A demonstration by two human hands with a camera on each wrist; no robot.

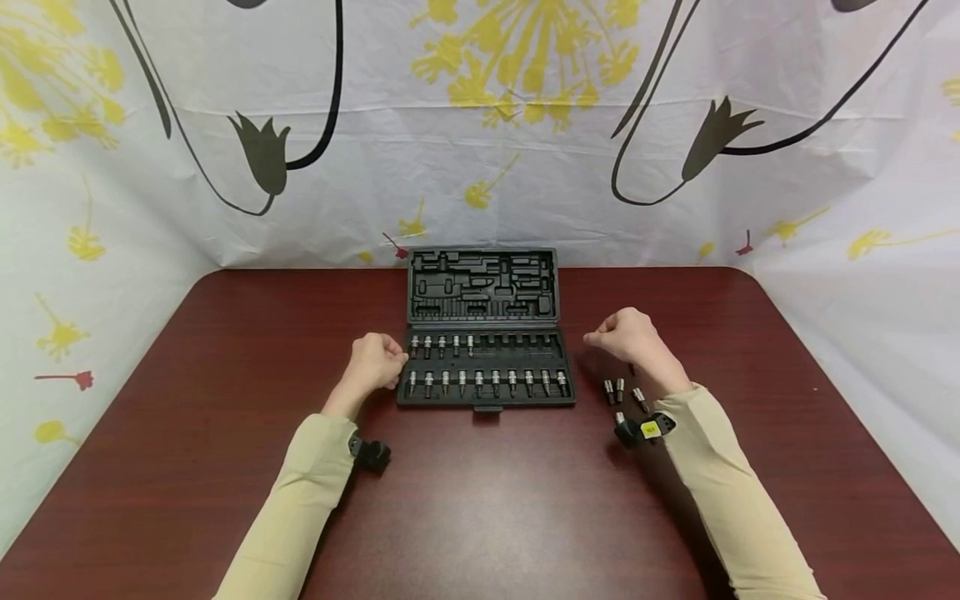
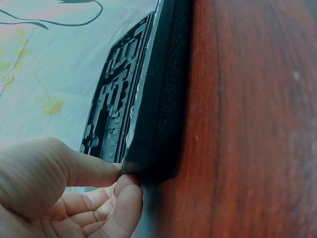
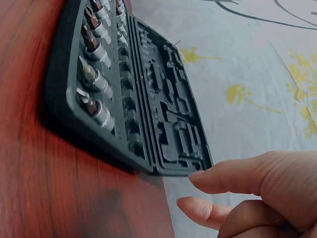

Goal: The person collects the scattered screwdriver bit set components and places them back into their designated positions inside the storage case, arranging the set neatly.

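Note:
A black bit socket case lies with its lid raised at the back. Bit sockets fill its front row; the back row has several at the left and bare slots at the right. My left hand holds the case's left edge, thumb at the rim and fingertips by the corner. Right of the case, my right hand hovers with thumb and index finger apart, nothing between them, the other fingers curled.
Several loose bit sockets stand and lie on the dark red table near the right wrist, partly hidden by its camera. A flower-patterned white sheet hangs behind the table and along its sides.

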